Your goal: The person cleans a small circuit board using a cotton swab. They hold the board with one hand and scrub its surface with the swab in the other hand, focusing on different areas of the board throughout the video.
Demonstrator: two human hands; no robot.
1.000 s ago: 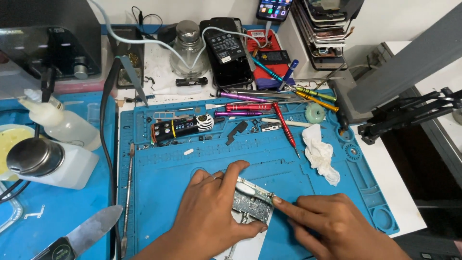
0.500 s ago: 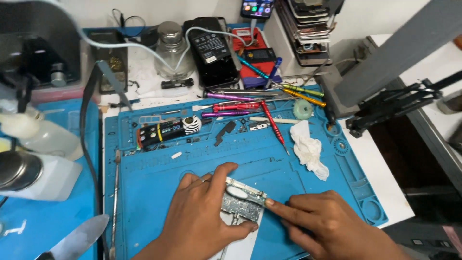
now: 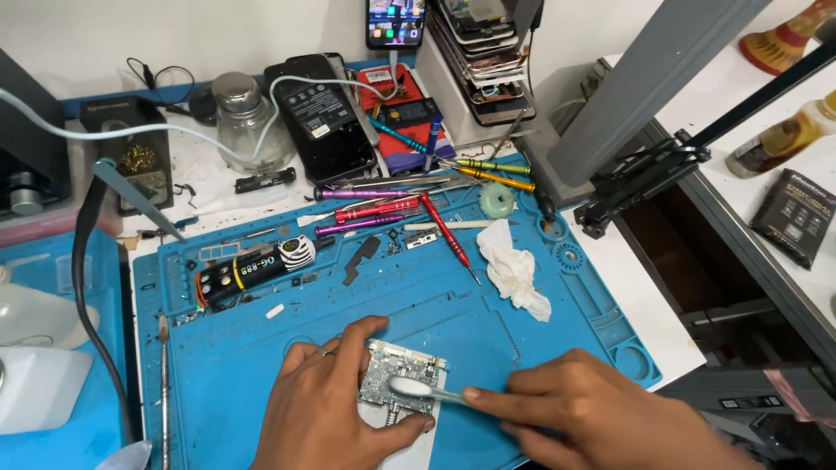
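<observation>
Both hands work low on the blue silicone repair mat (image 3: 261,365). My left hand (image 3: 335,409) pinches the small grey circuit board (image 3: 396,387) between thumb and fingers. My right hand (image 3: 592,418) grips a thin white-tipped brush (image 3: 418,389), its head resting on the board. Farther off lie a crumpled white tissue (image 3: 514,270) and a red-handled screwdriver (image 3: 444,228).

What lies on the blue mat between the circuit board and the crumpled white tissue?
In the head view, the stretch of blue mat between the circuit board and the white tissue is bare, apart from small specks.
</observation>
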